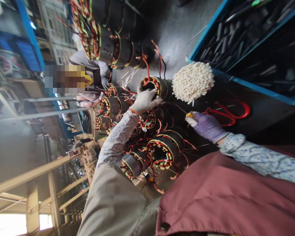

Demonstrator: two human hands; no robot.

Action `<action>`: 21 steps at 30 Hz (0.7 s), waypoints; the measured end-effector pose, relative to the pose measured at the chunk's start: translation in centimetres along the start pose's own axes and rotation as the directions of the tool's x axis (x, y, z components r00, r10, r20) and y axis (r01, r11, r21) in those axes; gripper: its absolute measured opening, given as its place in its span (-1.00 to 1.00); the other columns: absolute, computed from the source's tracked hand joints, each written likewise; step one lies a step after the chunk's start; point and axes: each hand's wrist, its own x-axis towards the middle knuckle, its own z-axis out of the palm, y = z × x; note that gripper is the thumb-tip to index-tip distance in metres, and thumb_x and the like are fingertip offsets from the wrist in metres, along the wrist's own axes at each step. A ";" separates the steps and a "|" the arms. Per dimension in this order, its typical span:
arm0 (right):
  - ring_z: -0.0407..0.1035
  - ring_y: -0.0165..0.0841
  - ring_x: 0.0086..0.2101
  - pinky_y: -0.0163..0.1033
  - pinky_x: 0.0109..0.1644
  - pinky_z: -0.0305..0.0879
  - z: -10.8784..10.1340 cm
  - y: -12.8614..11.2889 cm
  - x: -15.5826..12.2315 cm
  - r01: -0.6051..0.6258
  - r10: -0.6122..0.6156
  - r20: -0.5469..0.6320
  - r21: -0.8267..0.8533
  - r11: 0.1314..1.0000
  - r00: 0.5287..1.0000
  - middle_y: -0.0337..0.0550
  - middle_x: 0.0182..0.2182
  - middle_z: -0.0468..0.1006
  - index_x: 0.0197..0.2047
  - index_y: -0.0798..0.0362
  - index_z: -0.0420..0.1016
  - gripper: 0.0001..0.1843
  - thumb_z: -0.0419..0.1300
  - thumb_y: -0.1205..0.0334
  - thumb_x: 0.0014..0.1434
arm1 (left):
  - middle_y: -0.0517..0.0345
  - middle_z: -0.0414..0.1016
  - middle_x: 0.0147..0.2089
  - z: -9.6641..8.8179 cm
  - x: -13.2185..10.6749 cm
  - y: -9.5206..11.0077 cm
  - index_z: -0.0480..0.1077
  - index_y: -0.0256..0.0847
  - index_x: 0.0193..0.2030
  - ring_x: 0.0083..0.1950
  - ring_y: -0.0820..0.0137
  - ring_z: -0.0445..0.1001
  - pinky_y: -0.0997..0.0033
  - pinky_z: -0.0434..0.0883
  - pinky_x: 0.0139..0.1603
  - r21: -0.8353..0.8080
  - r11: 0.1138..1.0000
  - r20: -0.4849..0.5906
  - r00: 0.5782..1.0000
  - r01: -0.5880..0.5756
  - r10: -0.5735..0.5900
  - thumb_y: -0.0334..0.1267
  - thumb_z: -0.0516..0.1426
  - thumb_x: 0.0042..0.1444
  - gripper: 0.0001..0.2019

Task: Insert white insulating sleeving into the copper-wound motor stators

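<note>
Wire drum (164, 88) pointing longways to view-left, left hand (146, 101) half open over it, right hand (206, 126) curled, grips unclear, white sticks (193, 82) beside

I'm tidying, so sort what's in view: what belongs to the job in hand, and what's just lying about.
Job, apparently:
dark metal cylinder with red wires, touched by the white-gloved left hand;
small yellow item in the purple-gloved right hand;
bundle of thin cream rods, possibly supplies.

Lying about, seemingly:
red looped handles;
blue-rimmed tray of dark strips.
</note>
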 end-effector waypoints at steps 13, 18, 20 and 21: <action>0.52 -0.20 -0.19 -0.25 -0.19 0.25 -0.3 -3.9 4.1 0.006 -0.007 0.009 0.046 0.999 1.000 0.05 -0.16 0.64 -0.01 0.09 0.54 -0.62 0.02 0.07 0.32 | -0.06 0.57 -0.03 -0.2 0.3 -0.5 0.48 -0.16 -0.01 0.20 0.08 0.42 -0.13 0.00 0.41 0.172 0.983 0.080 0.995 -0.068 0.055 -0.02 0.03 0.13 -0.60; 0.51 -0.18 -0.17 -0.23 -0.19 0.25 -0.4 -4.6 3.4 -0.005 0.003 0.041 0.030 1.000 0.999 0.06 -0.15 0.63 -0.04 0.09 0.54 -0.61 -0.01 0.07 0.34 | -0.07 0.56 0.00 0.0 0.3 -0.4 0.45 -0.12 0.06 0.22 0.06 0.39 -0.13 0.06 0.39 0.142 0.989 0.089 0.995 -0.052 0.039 -0.05 0.04 0.10 -0.58; 0.51 -0.18 -0.19 -0.23 -0.20 0.25 -0.5 -4.6 3.3 -0.009 0.008 0.014 0.028 1.000 1.000 0.06 -0.17 0.63 -0.04 0.08 0.54 -0.60 -0.01 0.05 0.33 | -0.09 0.56 0.00 0.1 0.4 -0.4 0.44 -0.14 0.07 0.23 0.05 0.38 -0.11 0.09 0.37 0.138 0.990 0.091 0.996 -0.033 0.021 -0.06 0.04 0.10 -0.57; 0.51 -0.19 -0.21 -0.23 -0.21 0.25 -0.5 -4.5 3.3 -0.013 0.013 -0.001 0.025 1.000 1.000 0.06 -0.19 0.64 -0.04 0.08 0.54 -0.60 -0.01 0.05 0.33 | -0.09 0.55 0.00 0.1 0.4 -0.4 0.44 -0.14 0.07 0.23 0.05 0.38 -0.10 0.09 0.37 0.134 0.991 0.091 0.996 -0.026 0.014 -0.06 0.04 0.10 -0.57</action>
